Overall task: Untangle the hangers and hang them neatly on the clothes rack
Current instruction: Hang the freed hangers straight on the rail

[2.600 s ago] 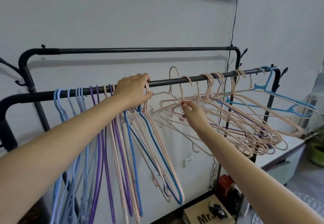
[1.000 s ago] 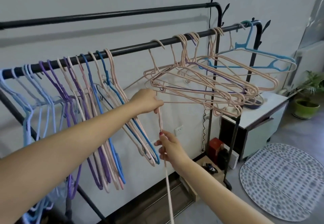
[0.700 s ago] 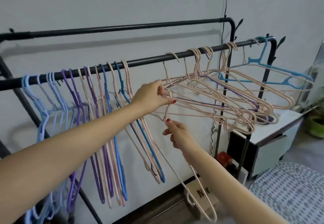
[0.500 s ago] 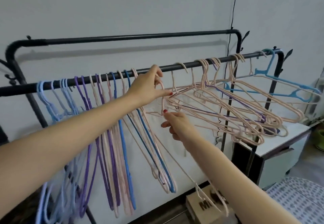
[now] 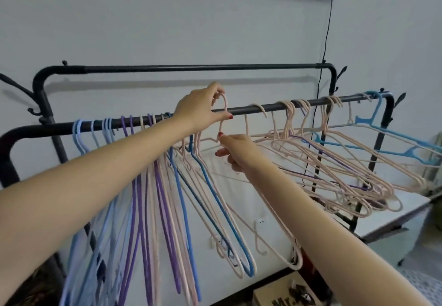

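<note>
Nearest the camera, the right hand (image 5: 235, 151) pinches the neck of a thin pale-pink plastic hanger (image 5: 275, 222) just under its hook, and the hanger's long body trails down and forward past the right forearm. A little farther, the left hand (image 5: 199, 111) grips the top of that same hanger's hook between fingers and thumb, holding it at the black metal front rail (image 5: 267, 108) of the clothes rack; the hook's tip looks level with the rail but I cannot tell if it has cleared it. The likely slip is here: if the left hand lets go before the hook seats over the rail, the hanger could drop.

Just left of the hands hangs the tidy row of pink, purple and blue hangers (image 5: 167, 186), close together. The freed hanger's lower corner swings near the dark-blue one (image 5: 215, 200), so a careless lowering could snag it and start a fresh knot.

To the right, the tangled cluster of pink hangers (image 5: 346, 174) lies splayed outward, its far ends near the white bench (image 5: 401, 212). A light-blue hanger (image 5: 406, 145) sits at the rail's end. Tugging one from this bundle may drag neighbours off the rail.
</note>
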